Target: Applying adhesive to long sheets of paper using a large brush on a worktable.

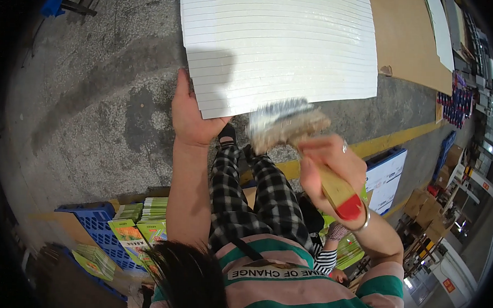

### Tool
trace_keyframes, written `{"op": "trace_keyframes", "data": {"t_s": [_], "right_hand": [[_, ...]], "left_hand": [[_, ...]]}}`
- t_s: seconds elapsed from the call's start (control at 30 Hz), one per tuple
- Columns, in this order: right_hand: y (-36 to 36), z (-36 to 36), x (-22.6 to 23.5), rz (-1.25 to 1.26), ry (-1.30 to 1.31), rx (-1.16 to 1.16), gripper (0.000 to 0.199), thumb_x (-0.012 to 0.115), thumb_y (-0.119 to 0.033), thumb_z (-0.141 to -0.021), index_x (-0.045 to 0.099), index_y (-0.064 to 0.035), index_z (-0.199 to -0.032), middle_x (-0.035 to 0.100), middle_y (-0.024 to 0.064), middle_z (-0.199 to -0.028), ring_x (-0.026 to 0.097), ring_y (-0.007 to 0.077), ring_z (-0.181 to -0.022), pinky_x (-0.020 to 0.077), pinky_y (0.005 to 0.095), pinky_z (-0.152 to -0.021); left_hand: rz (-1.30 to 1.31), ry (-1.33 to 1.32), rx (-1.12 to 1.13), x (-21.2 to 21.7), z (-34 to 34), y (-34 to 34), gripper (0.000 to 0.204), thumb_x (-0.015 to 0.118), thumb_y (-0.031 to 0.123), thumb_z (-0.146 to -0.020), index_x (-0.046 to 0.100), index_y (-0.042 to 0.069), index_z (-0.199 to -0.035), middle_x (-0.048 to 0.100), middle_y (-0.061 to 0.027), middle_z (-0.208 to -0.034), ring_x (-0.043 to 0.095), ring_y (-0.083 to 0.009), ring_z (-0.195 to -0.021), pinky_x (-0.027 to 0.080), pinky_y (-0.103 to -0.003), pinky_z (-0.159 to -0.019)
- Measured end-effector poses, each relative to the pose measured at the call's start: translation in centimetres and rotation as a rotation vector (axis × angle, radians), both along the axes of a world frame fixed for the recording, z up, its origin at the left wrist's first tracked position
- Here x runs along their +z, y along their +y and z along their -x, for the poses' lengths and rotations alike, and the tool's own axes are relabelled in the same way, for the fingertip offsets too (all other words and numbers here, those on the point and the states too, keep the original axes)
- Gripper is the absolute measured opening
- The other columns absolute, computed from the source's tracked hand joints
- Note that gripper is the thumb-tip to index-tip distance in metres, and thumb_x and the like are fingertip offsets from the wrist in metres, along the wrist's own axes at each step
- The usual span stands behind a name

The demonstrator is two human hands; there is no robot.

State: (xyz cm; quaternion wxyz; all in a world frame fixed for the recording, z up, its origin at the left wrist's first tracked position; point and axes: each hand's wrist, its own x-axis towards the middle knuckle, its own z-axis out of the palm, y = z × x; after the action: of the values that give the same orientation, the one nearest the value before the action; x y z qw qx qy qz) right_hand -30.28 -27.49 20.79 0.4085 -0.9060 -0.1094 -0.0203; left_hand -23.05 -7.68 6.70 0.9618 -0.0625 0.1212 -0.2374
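Note:
A wide paste brush (pixel 289 128) with a wooden, red-tipped handle is in my right hand (pixel 334 166). My fingers are closed round the handle near the bristles. Its whitish, wet-looking bristles are blurred, just below the near edge of a spread of overlapping white sheets (pixel 284 51). Their edges form many thin parallel lines, and the surface shines as if wet on the right side. My left hand (pixel 196 116) grips the near left corner, thumb along the left edge and the other fingers mostly hidden underneath.
Brown cardboard (pixel 411 40) lies right of the sheets. Blue plastic pallets (pixel 92 227) with stacks of green printed packaging (pixel 139 226) stand at lower left. Another person's patterned sleeve (pixel 325 259) shows behind my right side. A yellow line (pixel 396 136) crosses the grey floor.

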Motion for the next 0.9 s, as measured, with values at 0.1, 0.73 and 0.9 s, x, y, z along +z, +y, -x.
{"op": "trace_keyframes", "data": {"t_s": [0.1, 0.73, 0.9], "right_hand": [[-0.3, -0.9, 1.9, -0.055, 0.071, -0.085, 0.007, 0.065, -0.004, -0.071, 0.060, -0.0012, -0.075, 0.064, 0.0130, -0.078, 0.063, 0.0226, -0.064, 0.0485, 0.0269, -0.057], [1.2, -5.0, 3.0, 0.014, 0.056, -0.029, 0.006, 0.064, -0.002, -0.074, 0.058, 0.0008, -0.073, 0.064, 0.0105, -0.078, 0.061, 0.0189, -0.063, 0.0469, 0.0249, -0.057], [0.9, -5.0, 1.4, 0.127, 0.052, 0.166, 0.012, 0.056, -0.007, -0.082, 0.058, 0.0040, -0.077, 0.063, 0.0139, -0.087, 0.060, 0.0142, -0.066, 0.0473, 0.0235, -0.061]], "left_hand": [[-0.293, 0.215, -0.051, 2.3, -0.4, 0.5, 0.071, 0.024, 0.059, -0.092, 0.036, 0.004, -0.134, 0.045, -0.0140, -0.132, 0.041, -0.0308, -0.124, 0.031, -0.049, -0.102], [-0.164, -0.011, -0.113, 2.5, -0.8, 1.0, 0.094, 0.022, 0.071, -0.085, 0.024, -0.008, -0.137, 0.032, -0.0188, -0.140, 0.031, -0.0338, -0.130, 0.025, -0.047, -0.106], [-0.423, 0.074, -0.137, 3.2, -1.1, 0.7, 0.094, 0.022, 0.070, -0.086, 0.025, -0.008, -0.137, 0.032, -0.0194, -0.141, 0.031, -0.0352, -0.129, 0.024, -0.049, -0.106]]}}
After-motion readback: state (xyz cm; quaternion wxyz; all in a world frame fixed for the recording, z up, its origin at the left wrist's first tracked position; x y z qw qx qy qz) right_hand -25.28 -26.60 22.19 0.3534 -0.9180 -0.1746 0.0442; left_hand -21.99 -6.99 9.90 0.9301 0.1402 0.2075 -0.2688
